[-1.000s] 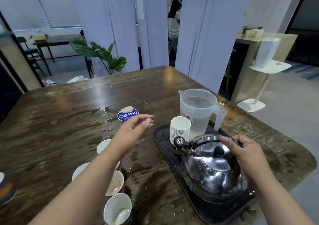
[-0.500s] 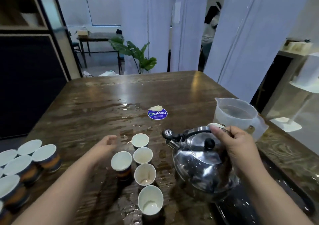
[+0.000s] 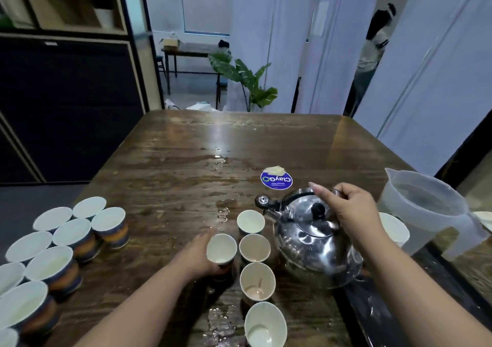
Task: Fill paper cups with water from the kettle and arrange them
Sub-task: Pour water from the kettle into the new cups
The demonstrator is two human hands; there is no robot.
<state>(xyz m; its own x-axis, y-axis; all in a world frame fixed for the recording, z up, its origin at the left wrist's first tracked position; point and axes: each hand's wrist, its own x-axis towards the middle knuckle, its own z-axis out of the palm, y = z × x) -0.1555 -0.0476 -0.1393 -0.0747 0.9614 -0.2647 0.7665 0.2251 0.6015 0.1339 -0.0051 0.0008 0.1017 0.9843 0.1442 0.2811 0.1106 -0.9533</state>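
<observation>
My right hand (image 3: 351, 213) grips the handle of a shiny steel kettle (image 3: 314, 248), held just above the table with its spout toward a column of several paper cups. My left hand (image 3: 198, 253) wraps around the side of one paper cup (image 3: 221, 249) that stands left of that column. The far cup (image 3: 250, 222) sits right under the spout; two more (image 3: 254, 248) (image 3: 257, 281) follow, and the nearest cup (image 3: 265, 325) holds a little water. The held cup looks almost empty.
A cluster of several paper cups (image 3: 64, 242) fills the table's left edge. A clear plastic jug (image 3: 426, 213) of water and a cup stack (image 3: 394, 229) stand on the black tray (image 3: 378, 317) at right. A blue round sticker (image 3: 276, 179) and water puddles lie mid-table.
My right hand lifted the kettle off the tray and carried it left to the cup column. My left hand dropped from mid-air and closed on the cup left of the column.
</observation>
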